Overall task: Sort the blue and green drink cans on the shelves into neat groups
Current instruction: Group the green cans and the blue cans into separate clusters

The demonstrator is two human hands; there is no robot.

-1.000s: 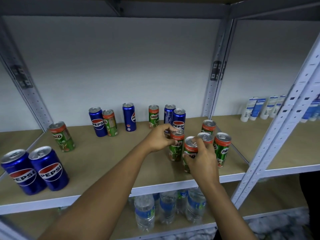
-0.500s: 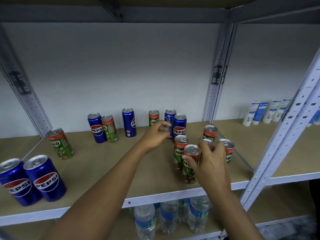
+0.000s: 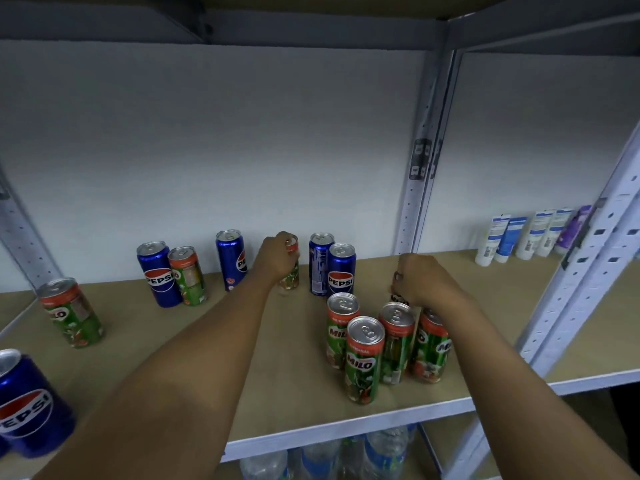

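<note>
My left hand grips a green Milo can at the back of the wooden shelf. My right hand is curled round the top of another green Milo can, mostly hidden under it. In front of that hand stand several green Milo cans in a tight cluster. Two blue Pepsi cans stand behind the cluster. Further left are a blue can, a blue and green pair, a lone green can and a blue Pepsi can at the front left.
A grey metal upright divides the shelf from the bay on the right, where white and blue tubes stand at the back. A perforated post rises at the front right. Water bottles fill the shelf below.
My left hand left the cluster, reached back and took hold of the green can at the rear. My right hand moved from the front cans to the green can behind the cluster.
</note>
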